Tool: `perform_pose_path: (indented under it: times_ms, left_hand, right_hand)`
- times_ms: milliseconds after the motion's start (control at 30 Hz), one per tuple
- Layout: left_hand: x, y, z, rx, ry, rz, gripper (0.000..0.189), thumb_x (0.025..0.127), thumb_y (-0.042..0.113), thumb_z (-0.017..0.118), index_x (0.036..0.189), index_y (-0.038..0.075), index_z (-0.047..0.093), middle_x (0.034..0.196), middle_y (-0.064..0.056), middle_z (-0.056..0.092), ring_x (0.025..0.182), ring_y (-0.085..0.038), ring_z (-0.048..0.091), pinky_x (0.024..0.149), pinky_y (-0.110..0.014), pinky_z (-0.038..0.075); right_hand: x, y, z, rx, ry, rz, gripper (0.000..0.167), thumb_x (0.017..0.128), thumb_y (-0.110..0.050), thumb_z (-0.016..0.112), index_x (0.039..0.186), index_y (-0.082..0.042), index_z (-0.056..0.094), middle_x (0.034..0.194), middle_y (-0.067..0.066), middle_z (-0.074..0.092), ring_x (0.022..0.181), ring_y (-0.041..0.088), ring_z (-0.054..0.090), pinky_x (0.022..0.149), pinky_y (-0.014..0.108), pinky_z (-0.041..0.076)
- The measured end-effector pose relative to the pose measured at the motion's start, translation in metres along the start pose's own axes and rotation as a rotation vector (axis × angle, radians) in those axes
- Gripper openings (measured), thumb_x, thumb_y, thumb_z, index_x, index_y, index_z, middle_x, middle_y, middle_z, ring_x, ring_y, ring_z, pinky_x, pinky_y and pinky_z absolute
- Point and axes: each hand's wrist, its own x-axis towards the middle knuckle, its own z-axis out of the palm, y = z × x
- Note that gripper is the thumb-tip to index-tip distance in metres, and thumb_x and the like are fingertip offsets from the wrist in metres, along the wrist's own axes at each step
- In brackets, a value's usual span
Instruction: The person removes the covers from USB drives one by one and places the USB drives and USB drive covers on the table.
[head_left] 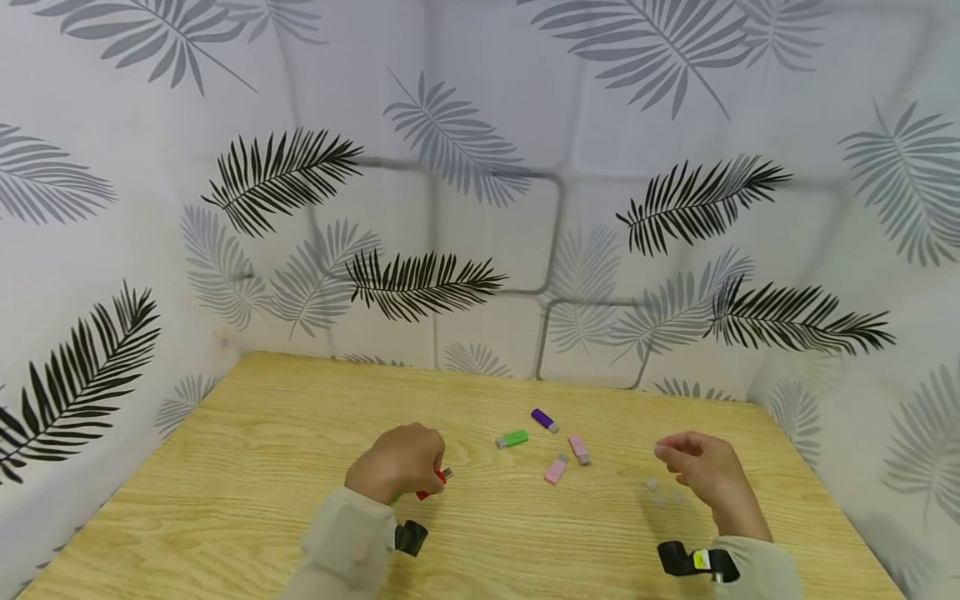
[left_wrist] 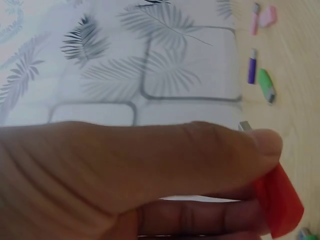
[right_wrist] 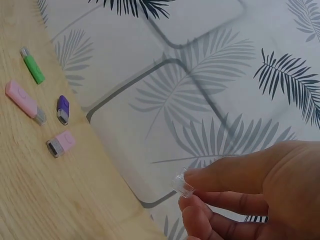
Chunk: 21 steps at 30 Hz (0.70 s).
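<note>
My left hand [head_left: 397,462] pinches a red USB stick [left_wrist: 281,202] between thumb and fingers, its bare metal plug sticking out past the thumb tip. Partly hidden beneath that hand lies another green stick [head_left: 396,498]. At the right, my right hand [head_left: 708,473] is raised over the table and holds a small clear plastic cap [right_wrist: 182,184] between thumb and fingertips. Between the hands lie a green USB stick [head_left: 513,439], a purple one [head_left: 543,419] and two pink ones, the farther pink stick [head_left: 578,448] and the nearer pink stick [head_left: 556,469].
Small clear caps [head_left: 652,484] lie on the wooden table [head_left: 495,542] just left of the right hand. A leaf-patterned cloth [head_left: 480,208] hangs behind the table and along both sides. Each wrist carries a black camera mount [head_left: 411,537].
</note>
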Motion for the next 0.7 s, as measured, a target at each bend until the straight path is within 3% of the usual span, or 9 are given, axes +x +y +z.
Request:
perform_pose_path:
  times_ms: [167, 400, 700]
  left_hand:
    - [0.006, -0.009, 0.011, 0.01, -0.033, -0.075, 0.029, 0.076, -0.004, 0.071, 0.056, 0.011, 0.057, 0.054, 0.0, 0.056, 0.046, -0.012, 0.045, 0.045, -0.025, 0.037]
    - [0.014, -0.016, 0.021, 0.034, -0.073, -0.134, 0.028, 0.079, 0.0, 0.072, 0.057, 0.011, 0.06, 0.054, -0.002, 0.057, 0.046, -0.011, 0.042, 0.045, -0.024, 0.036]
    - [0.02, -0.019, 0.029, 0.12, -0.035, -0.13, 0.028, 0.075, 0.006, 0.079, 0.06, 0.011, 0.056, 0.055, 0.0, 0.05, 0.048, -0.012, 0.041, 0.046, -0.027, 0.034]
  right_hand:
    - [0.003, 0.009, -0.001, -0.05, 0.021, 0.019, 0.028, 0.093, -0.022, 0.064, 0.106, 0.004, 0.065, 0.094, 0.008, 0.064, 0.086, 0.021, 0.056, 0.071, 0.033, 0.048]
    - [0.006, 0.019, -0.003, -0.093, 0.025, 0.068, 0.028, 0.094, -0.025, 0.062, 0.104, 0.0, 0.067, 0.098, 0.011, 0.063, 0.092, 0.027, 0.057, 0.073, 0.038, 0.045]
    - [0.012, 0.03, -0.001, -0.149, 0.07, 0.064, 0.027, 0.092, -0.024, 0.063, 0.101, 0.001, 0.068, 0.104, 0.019, 0.064, 0.098, 0.034, 0.056, 0.075, 0.042, 0.043]
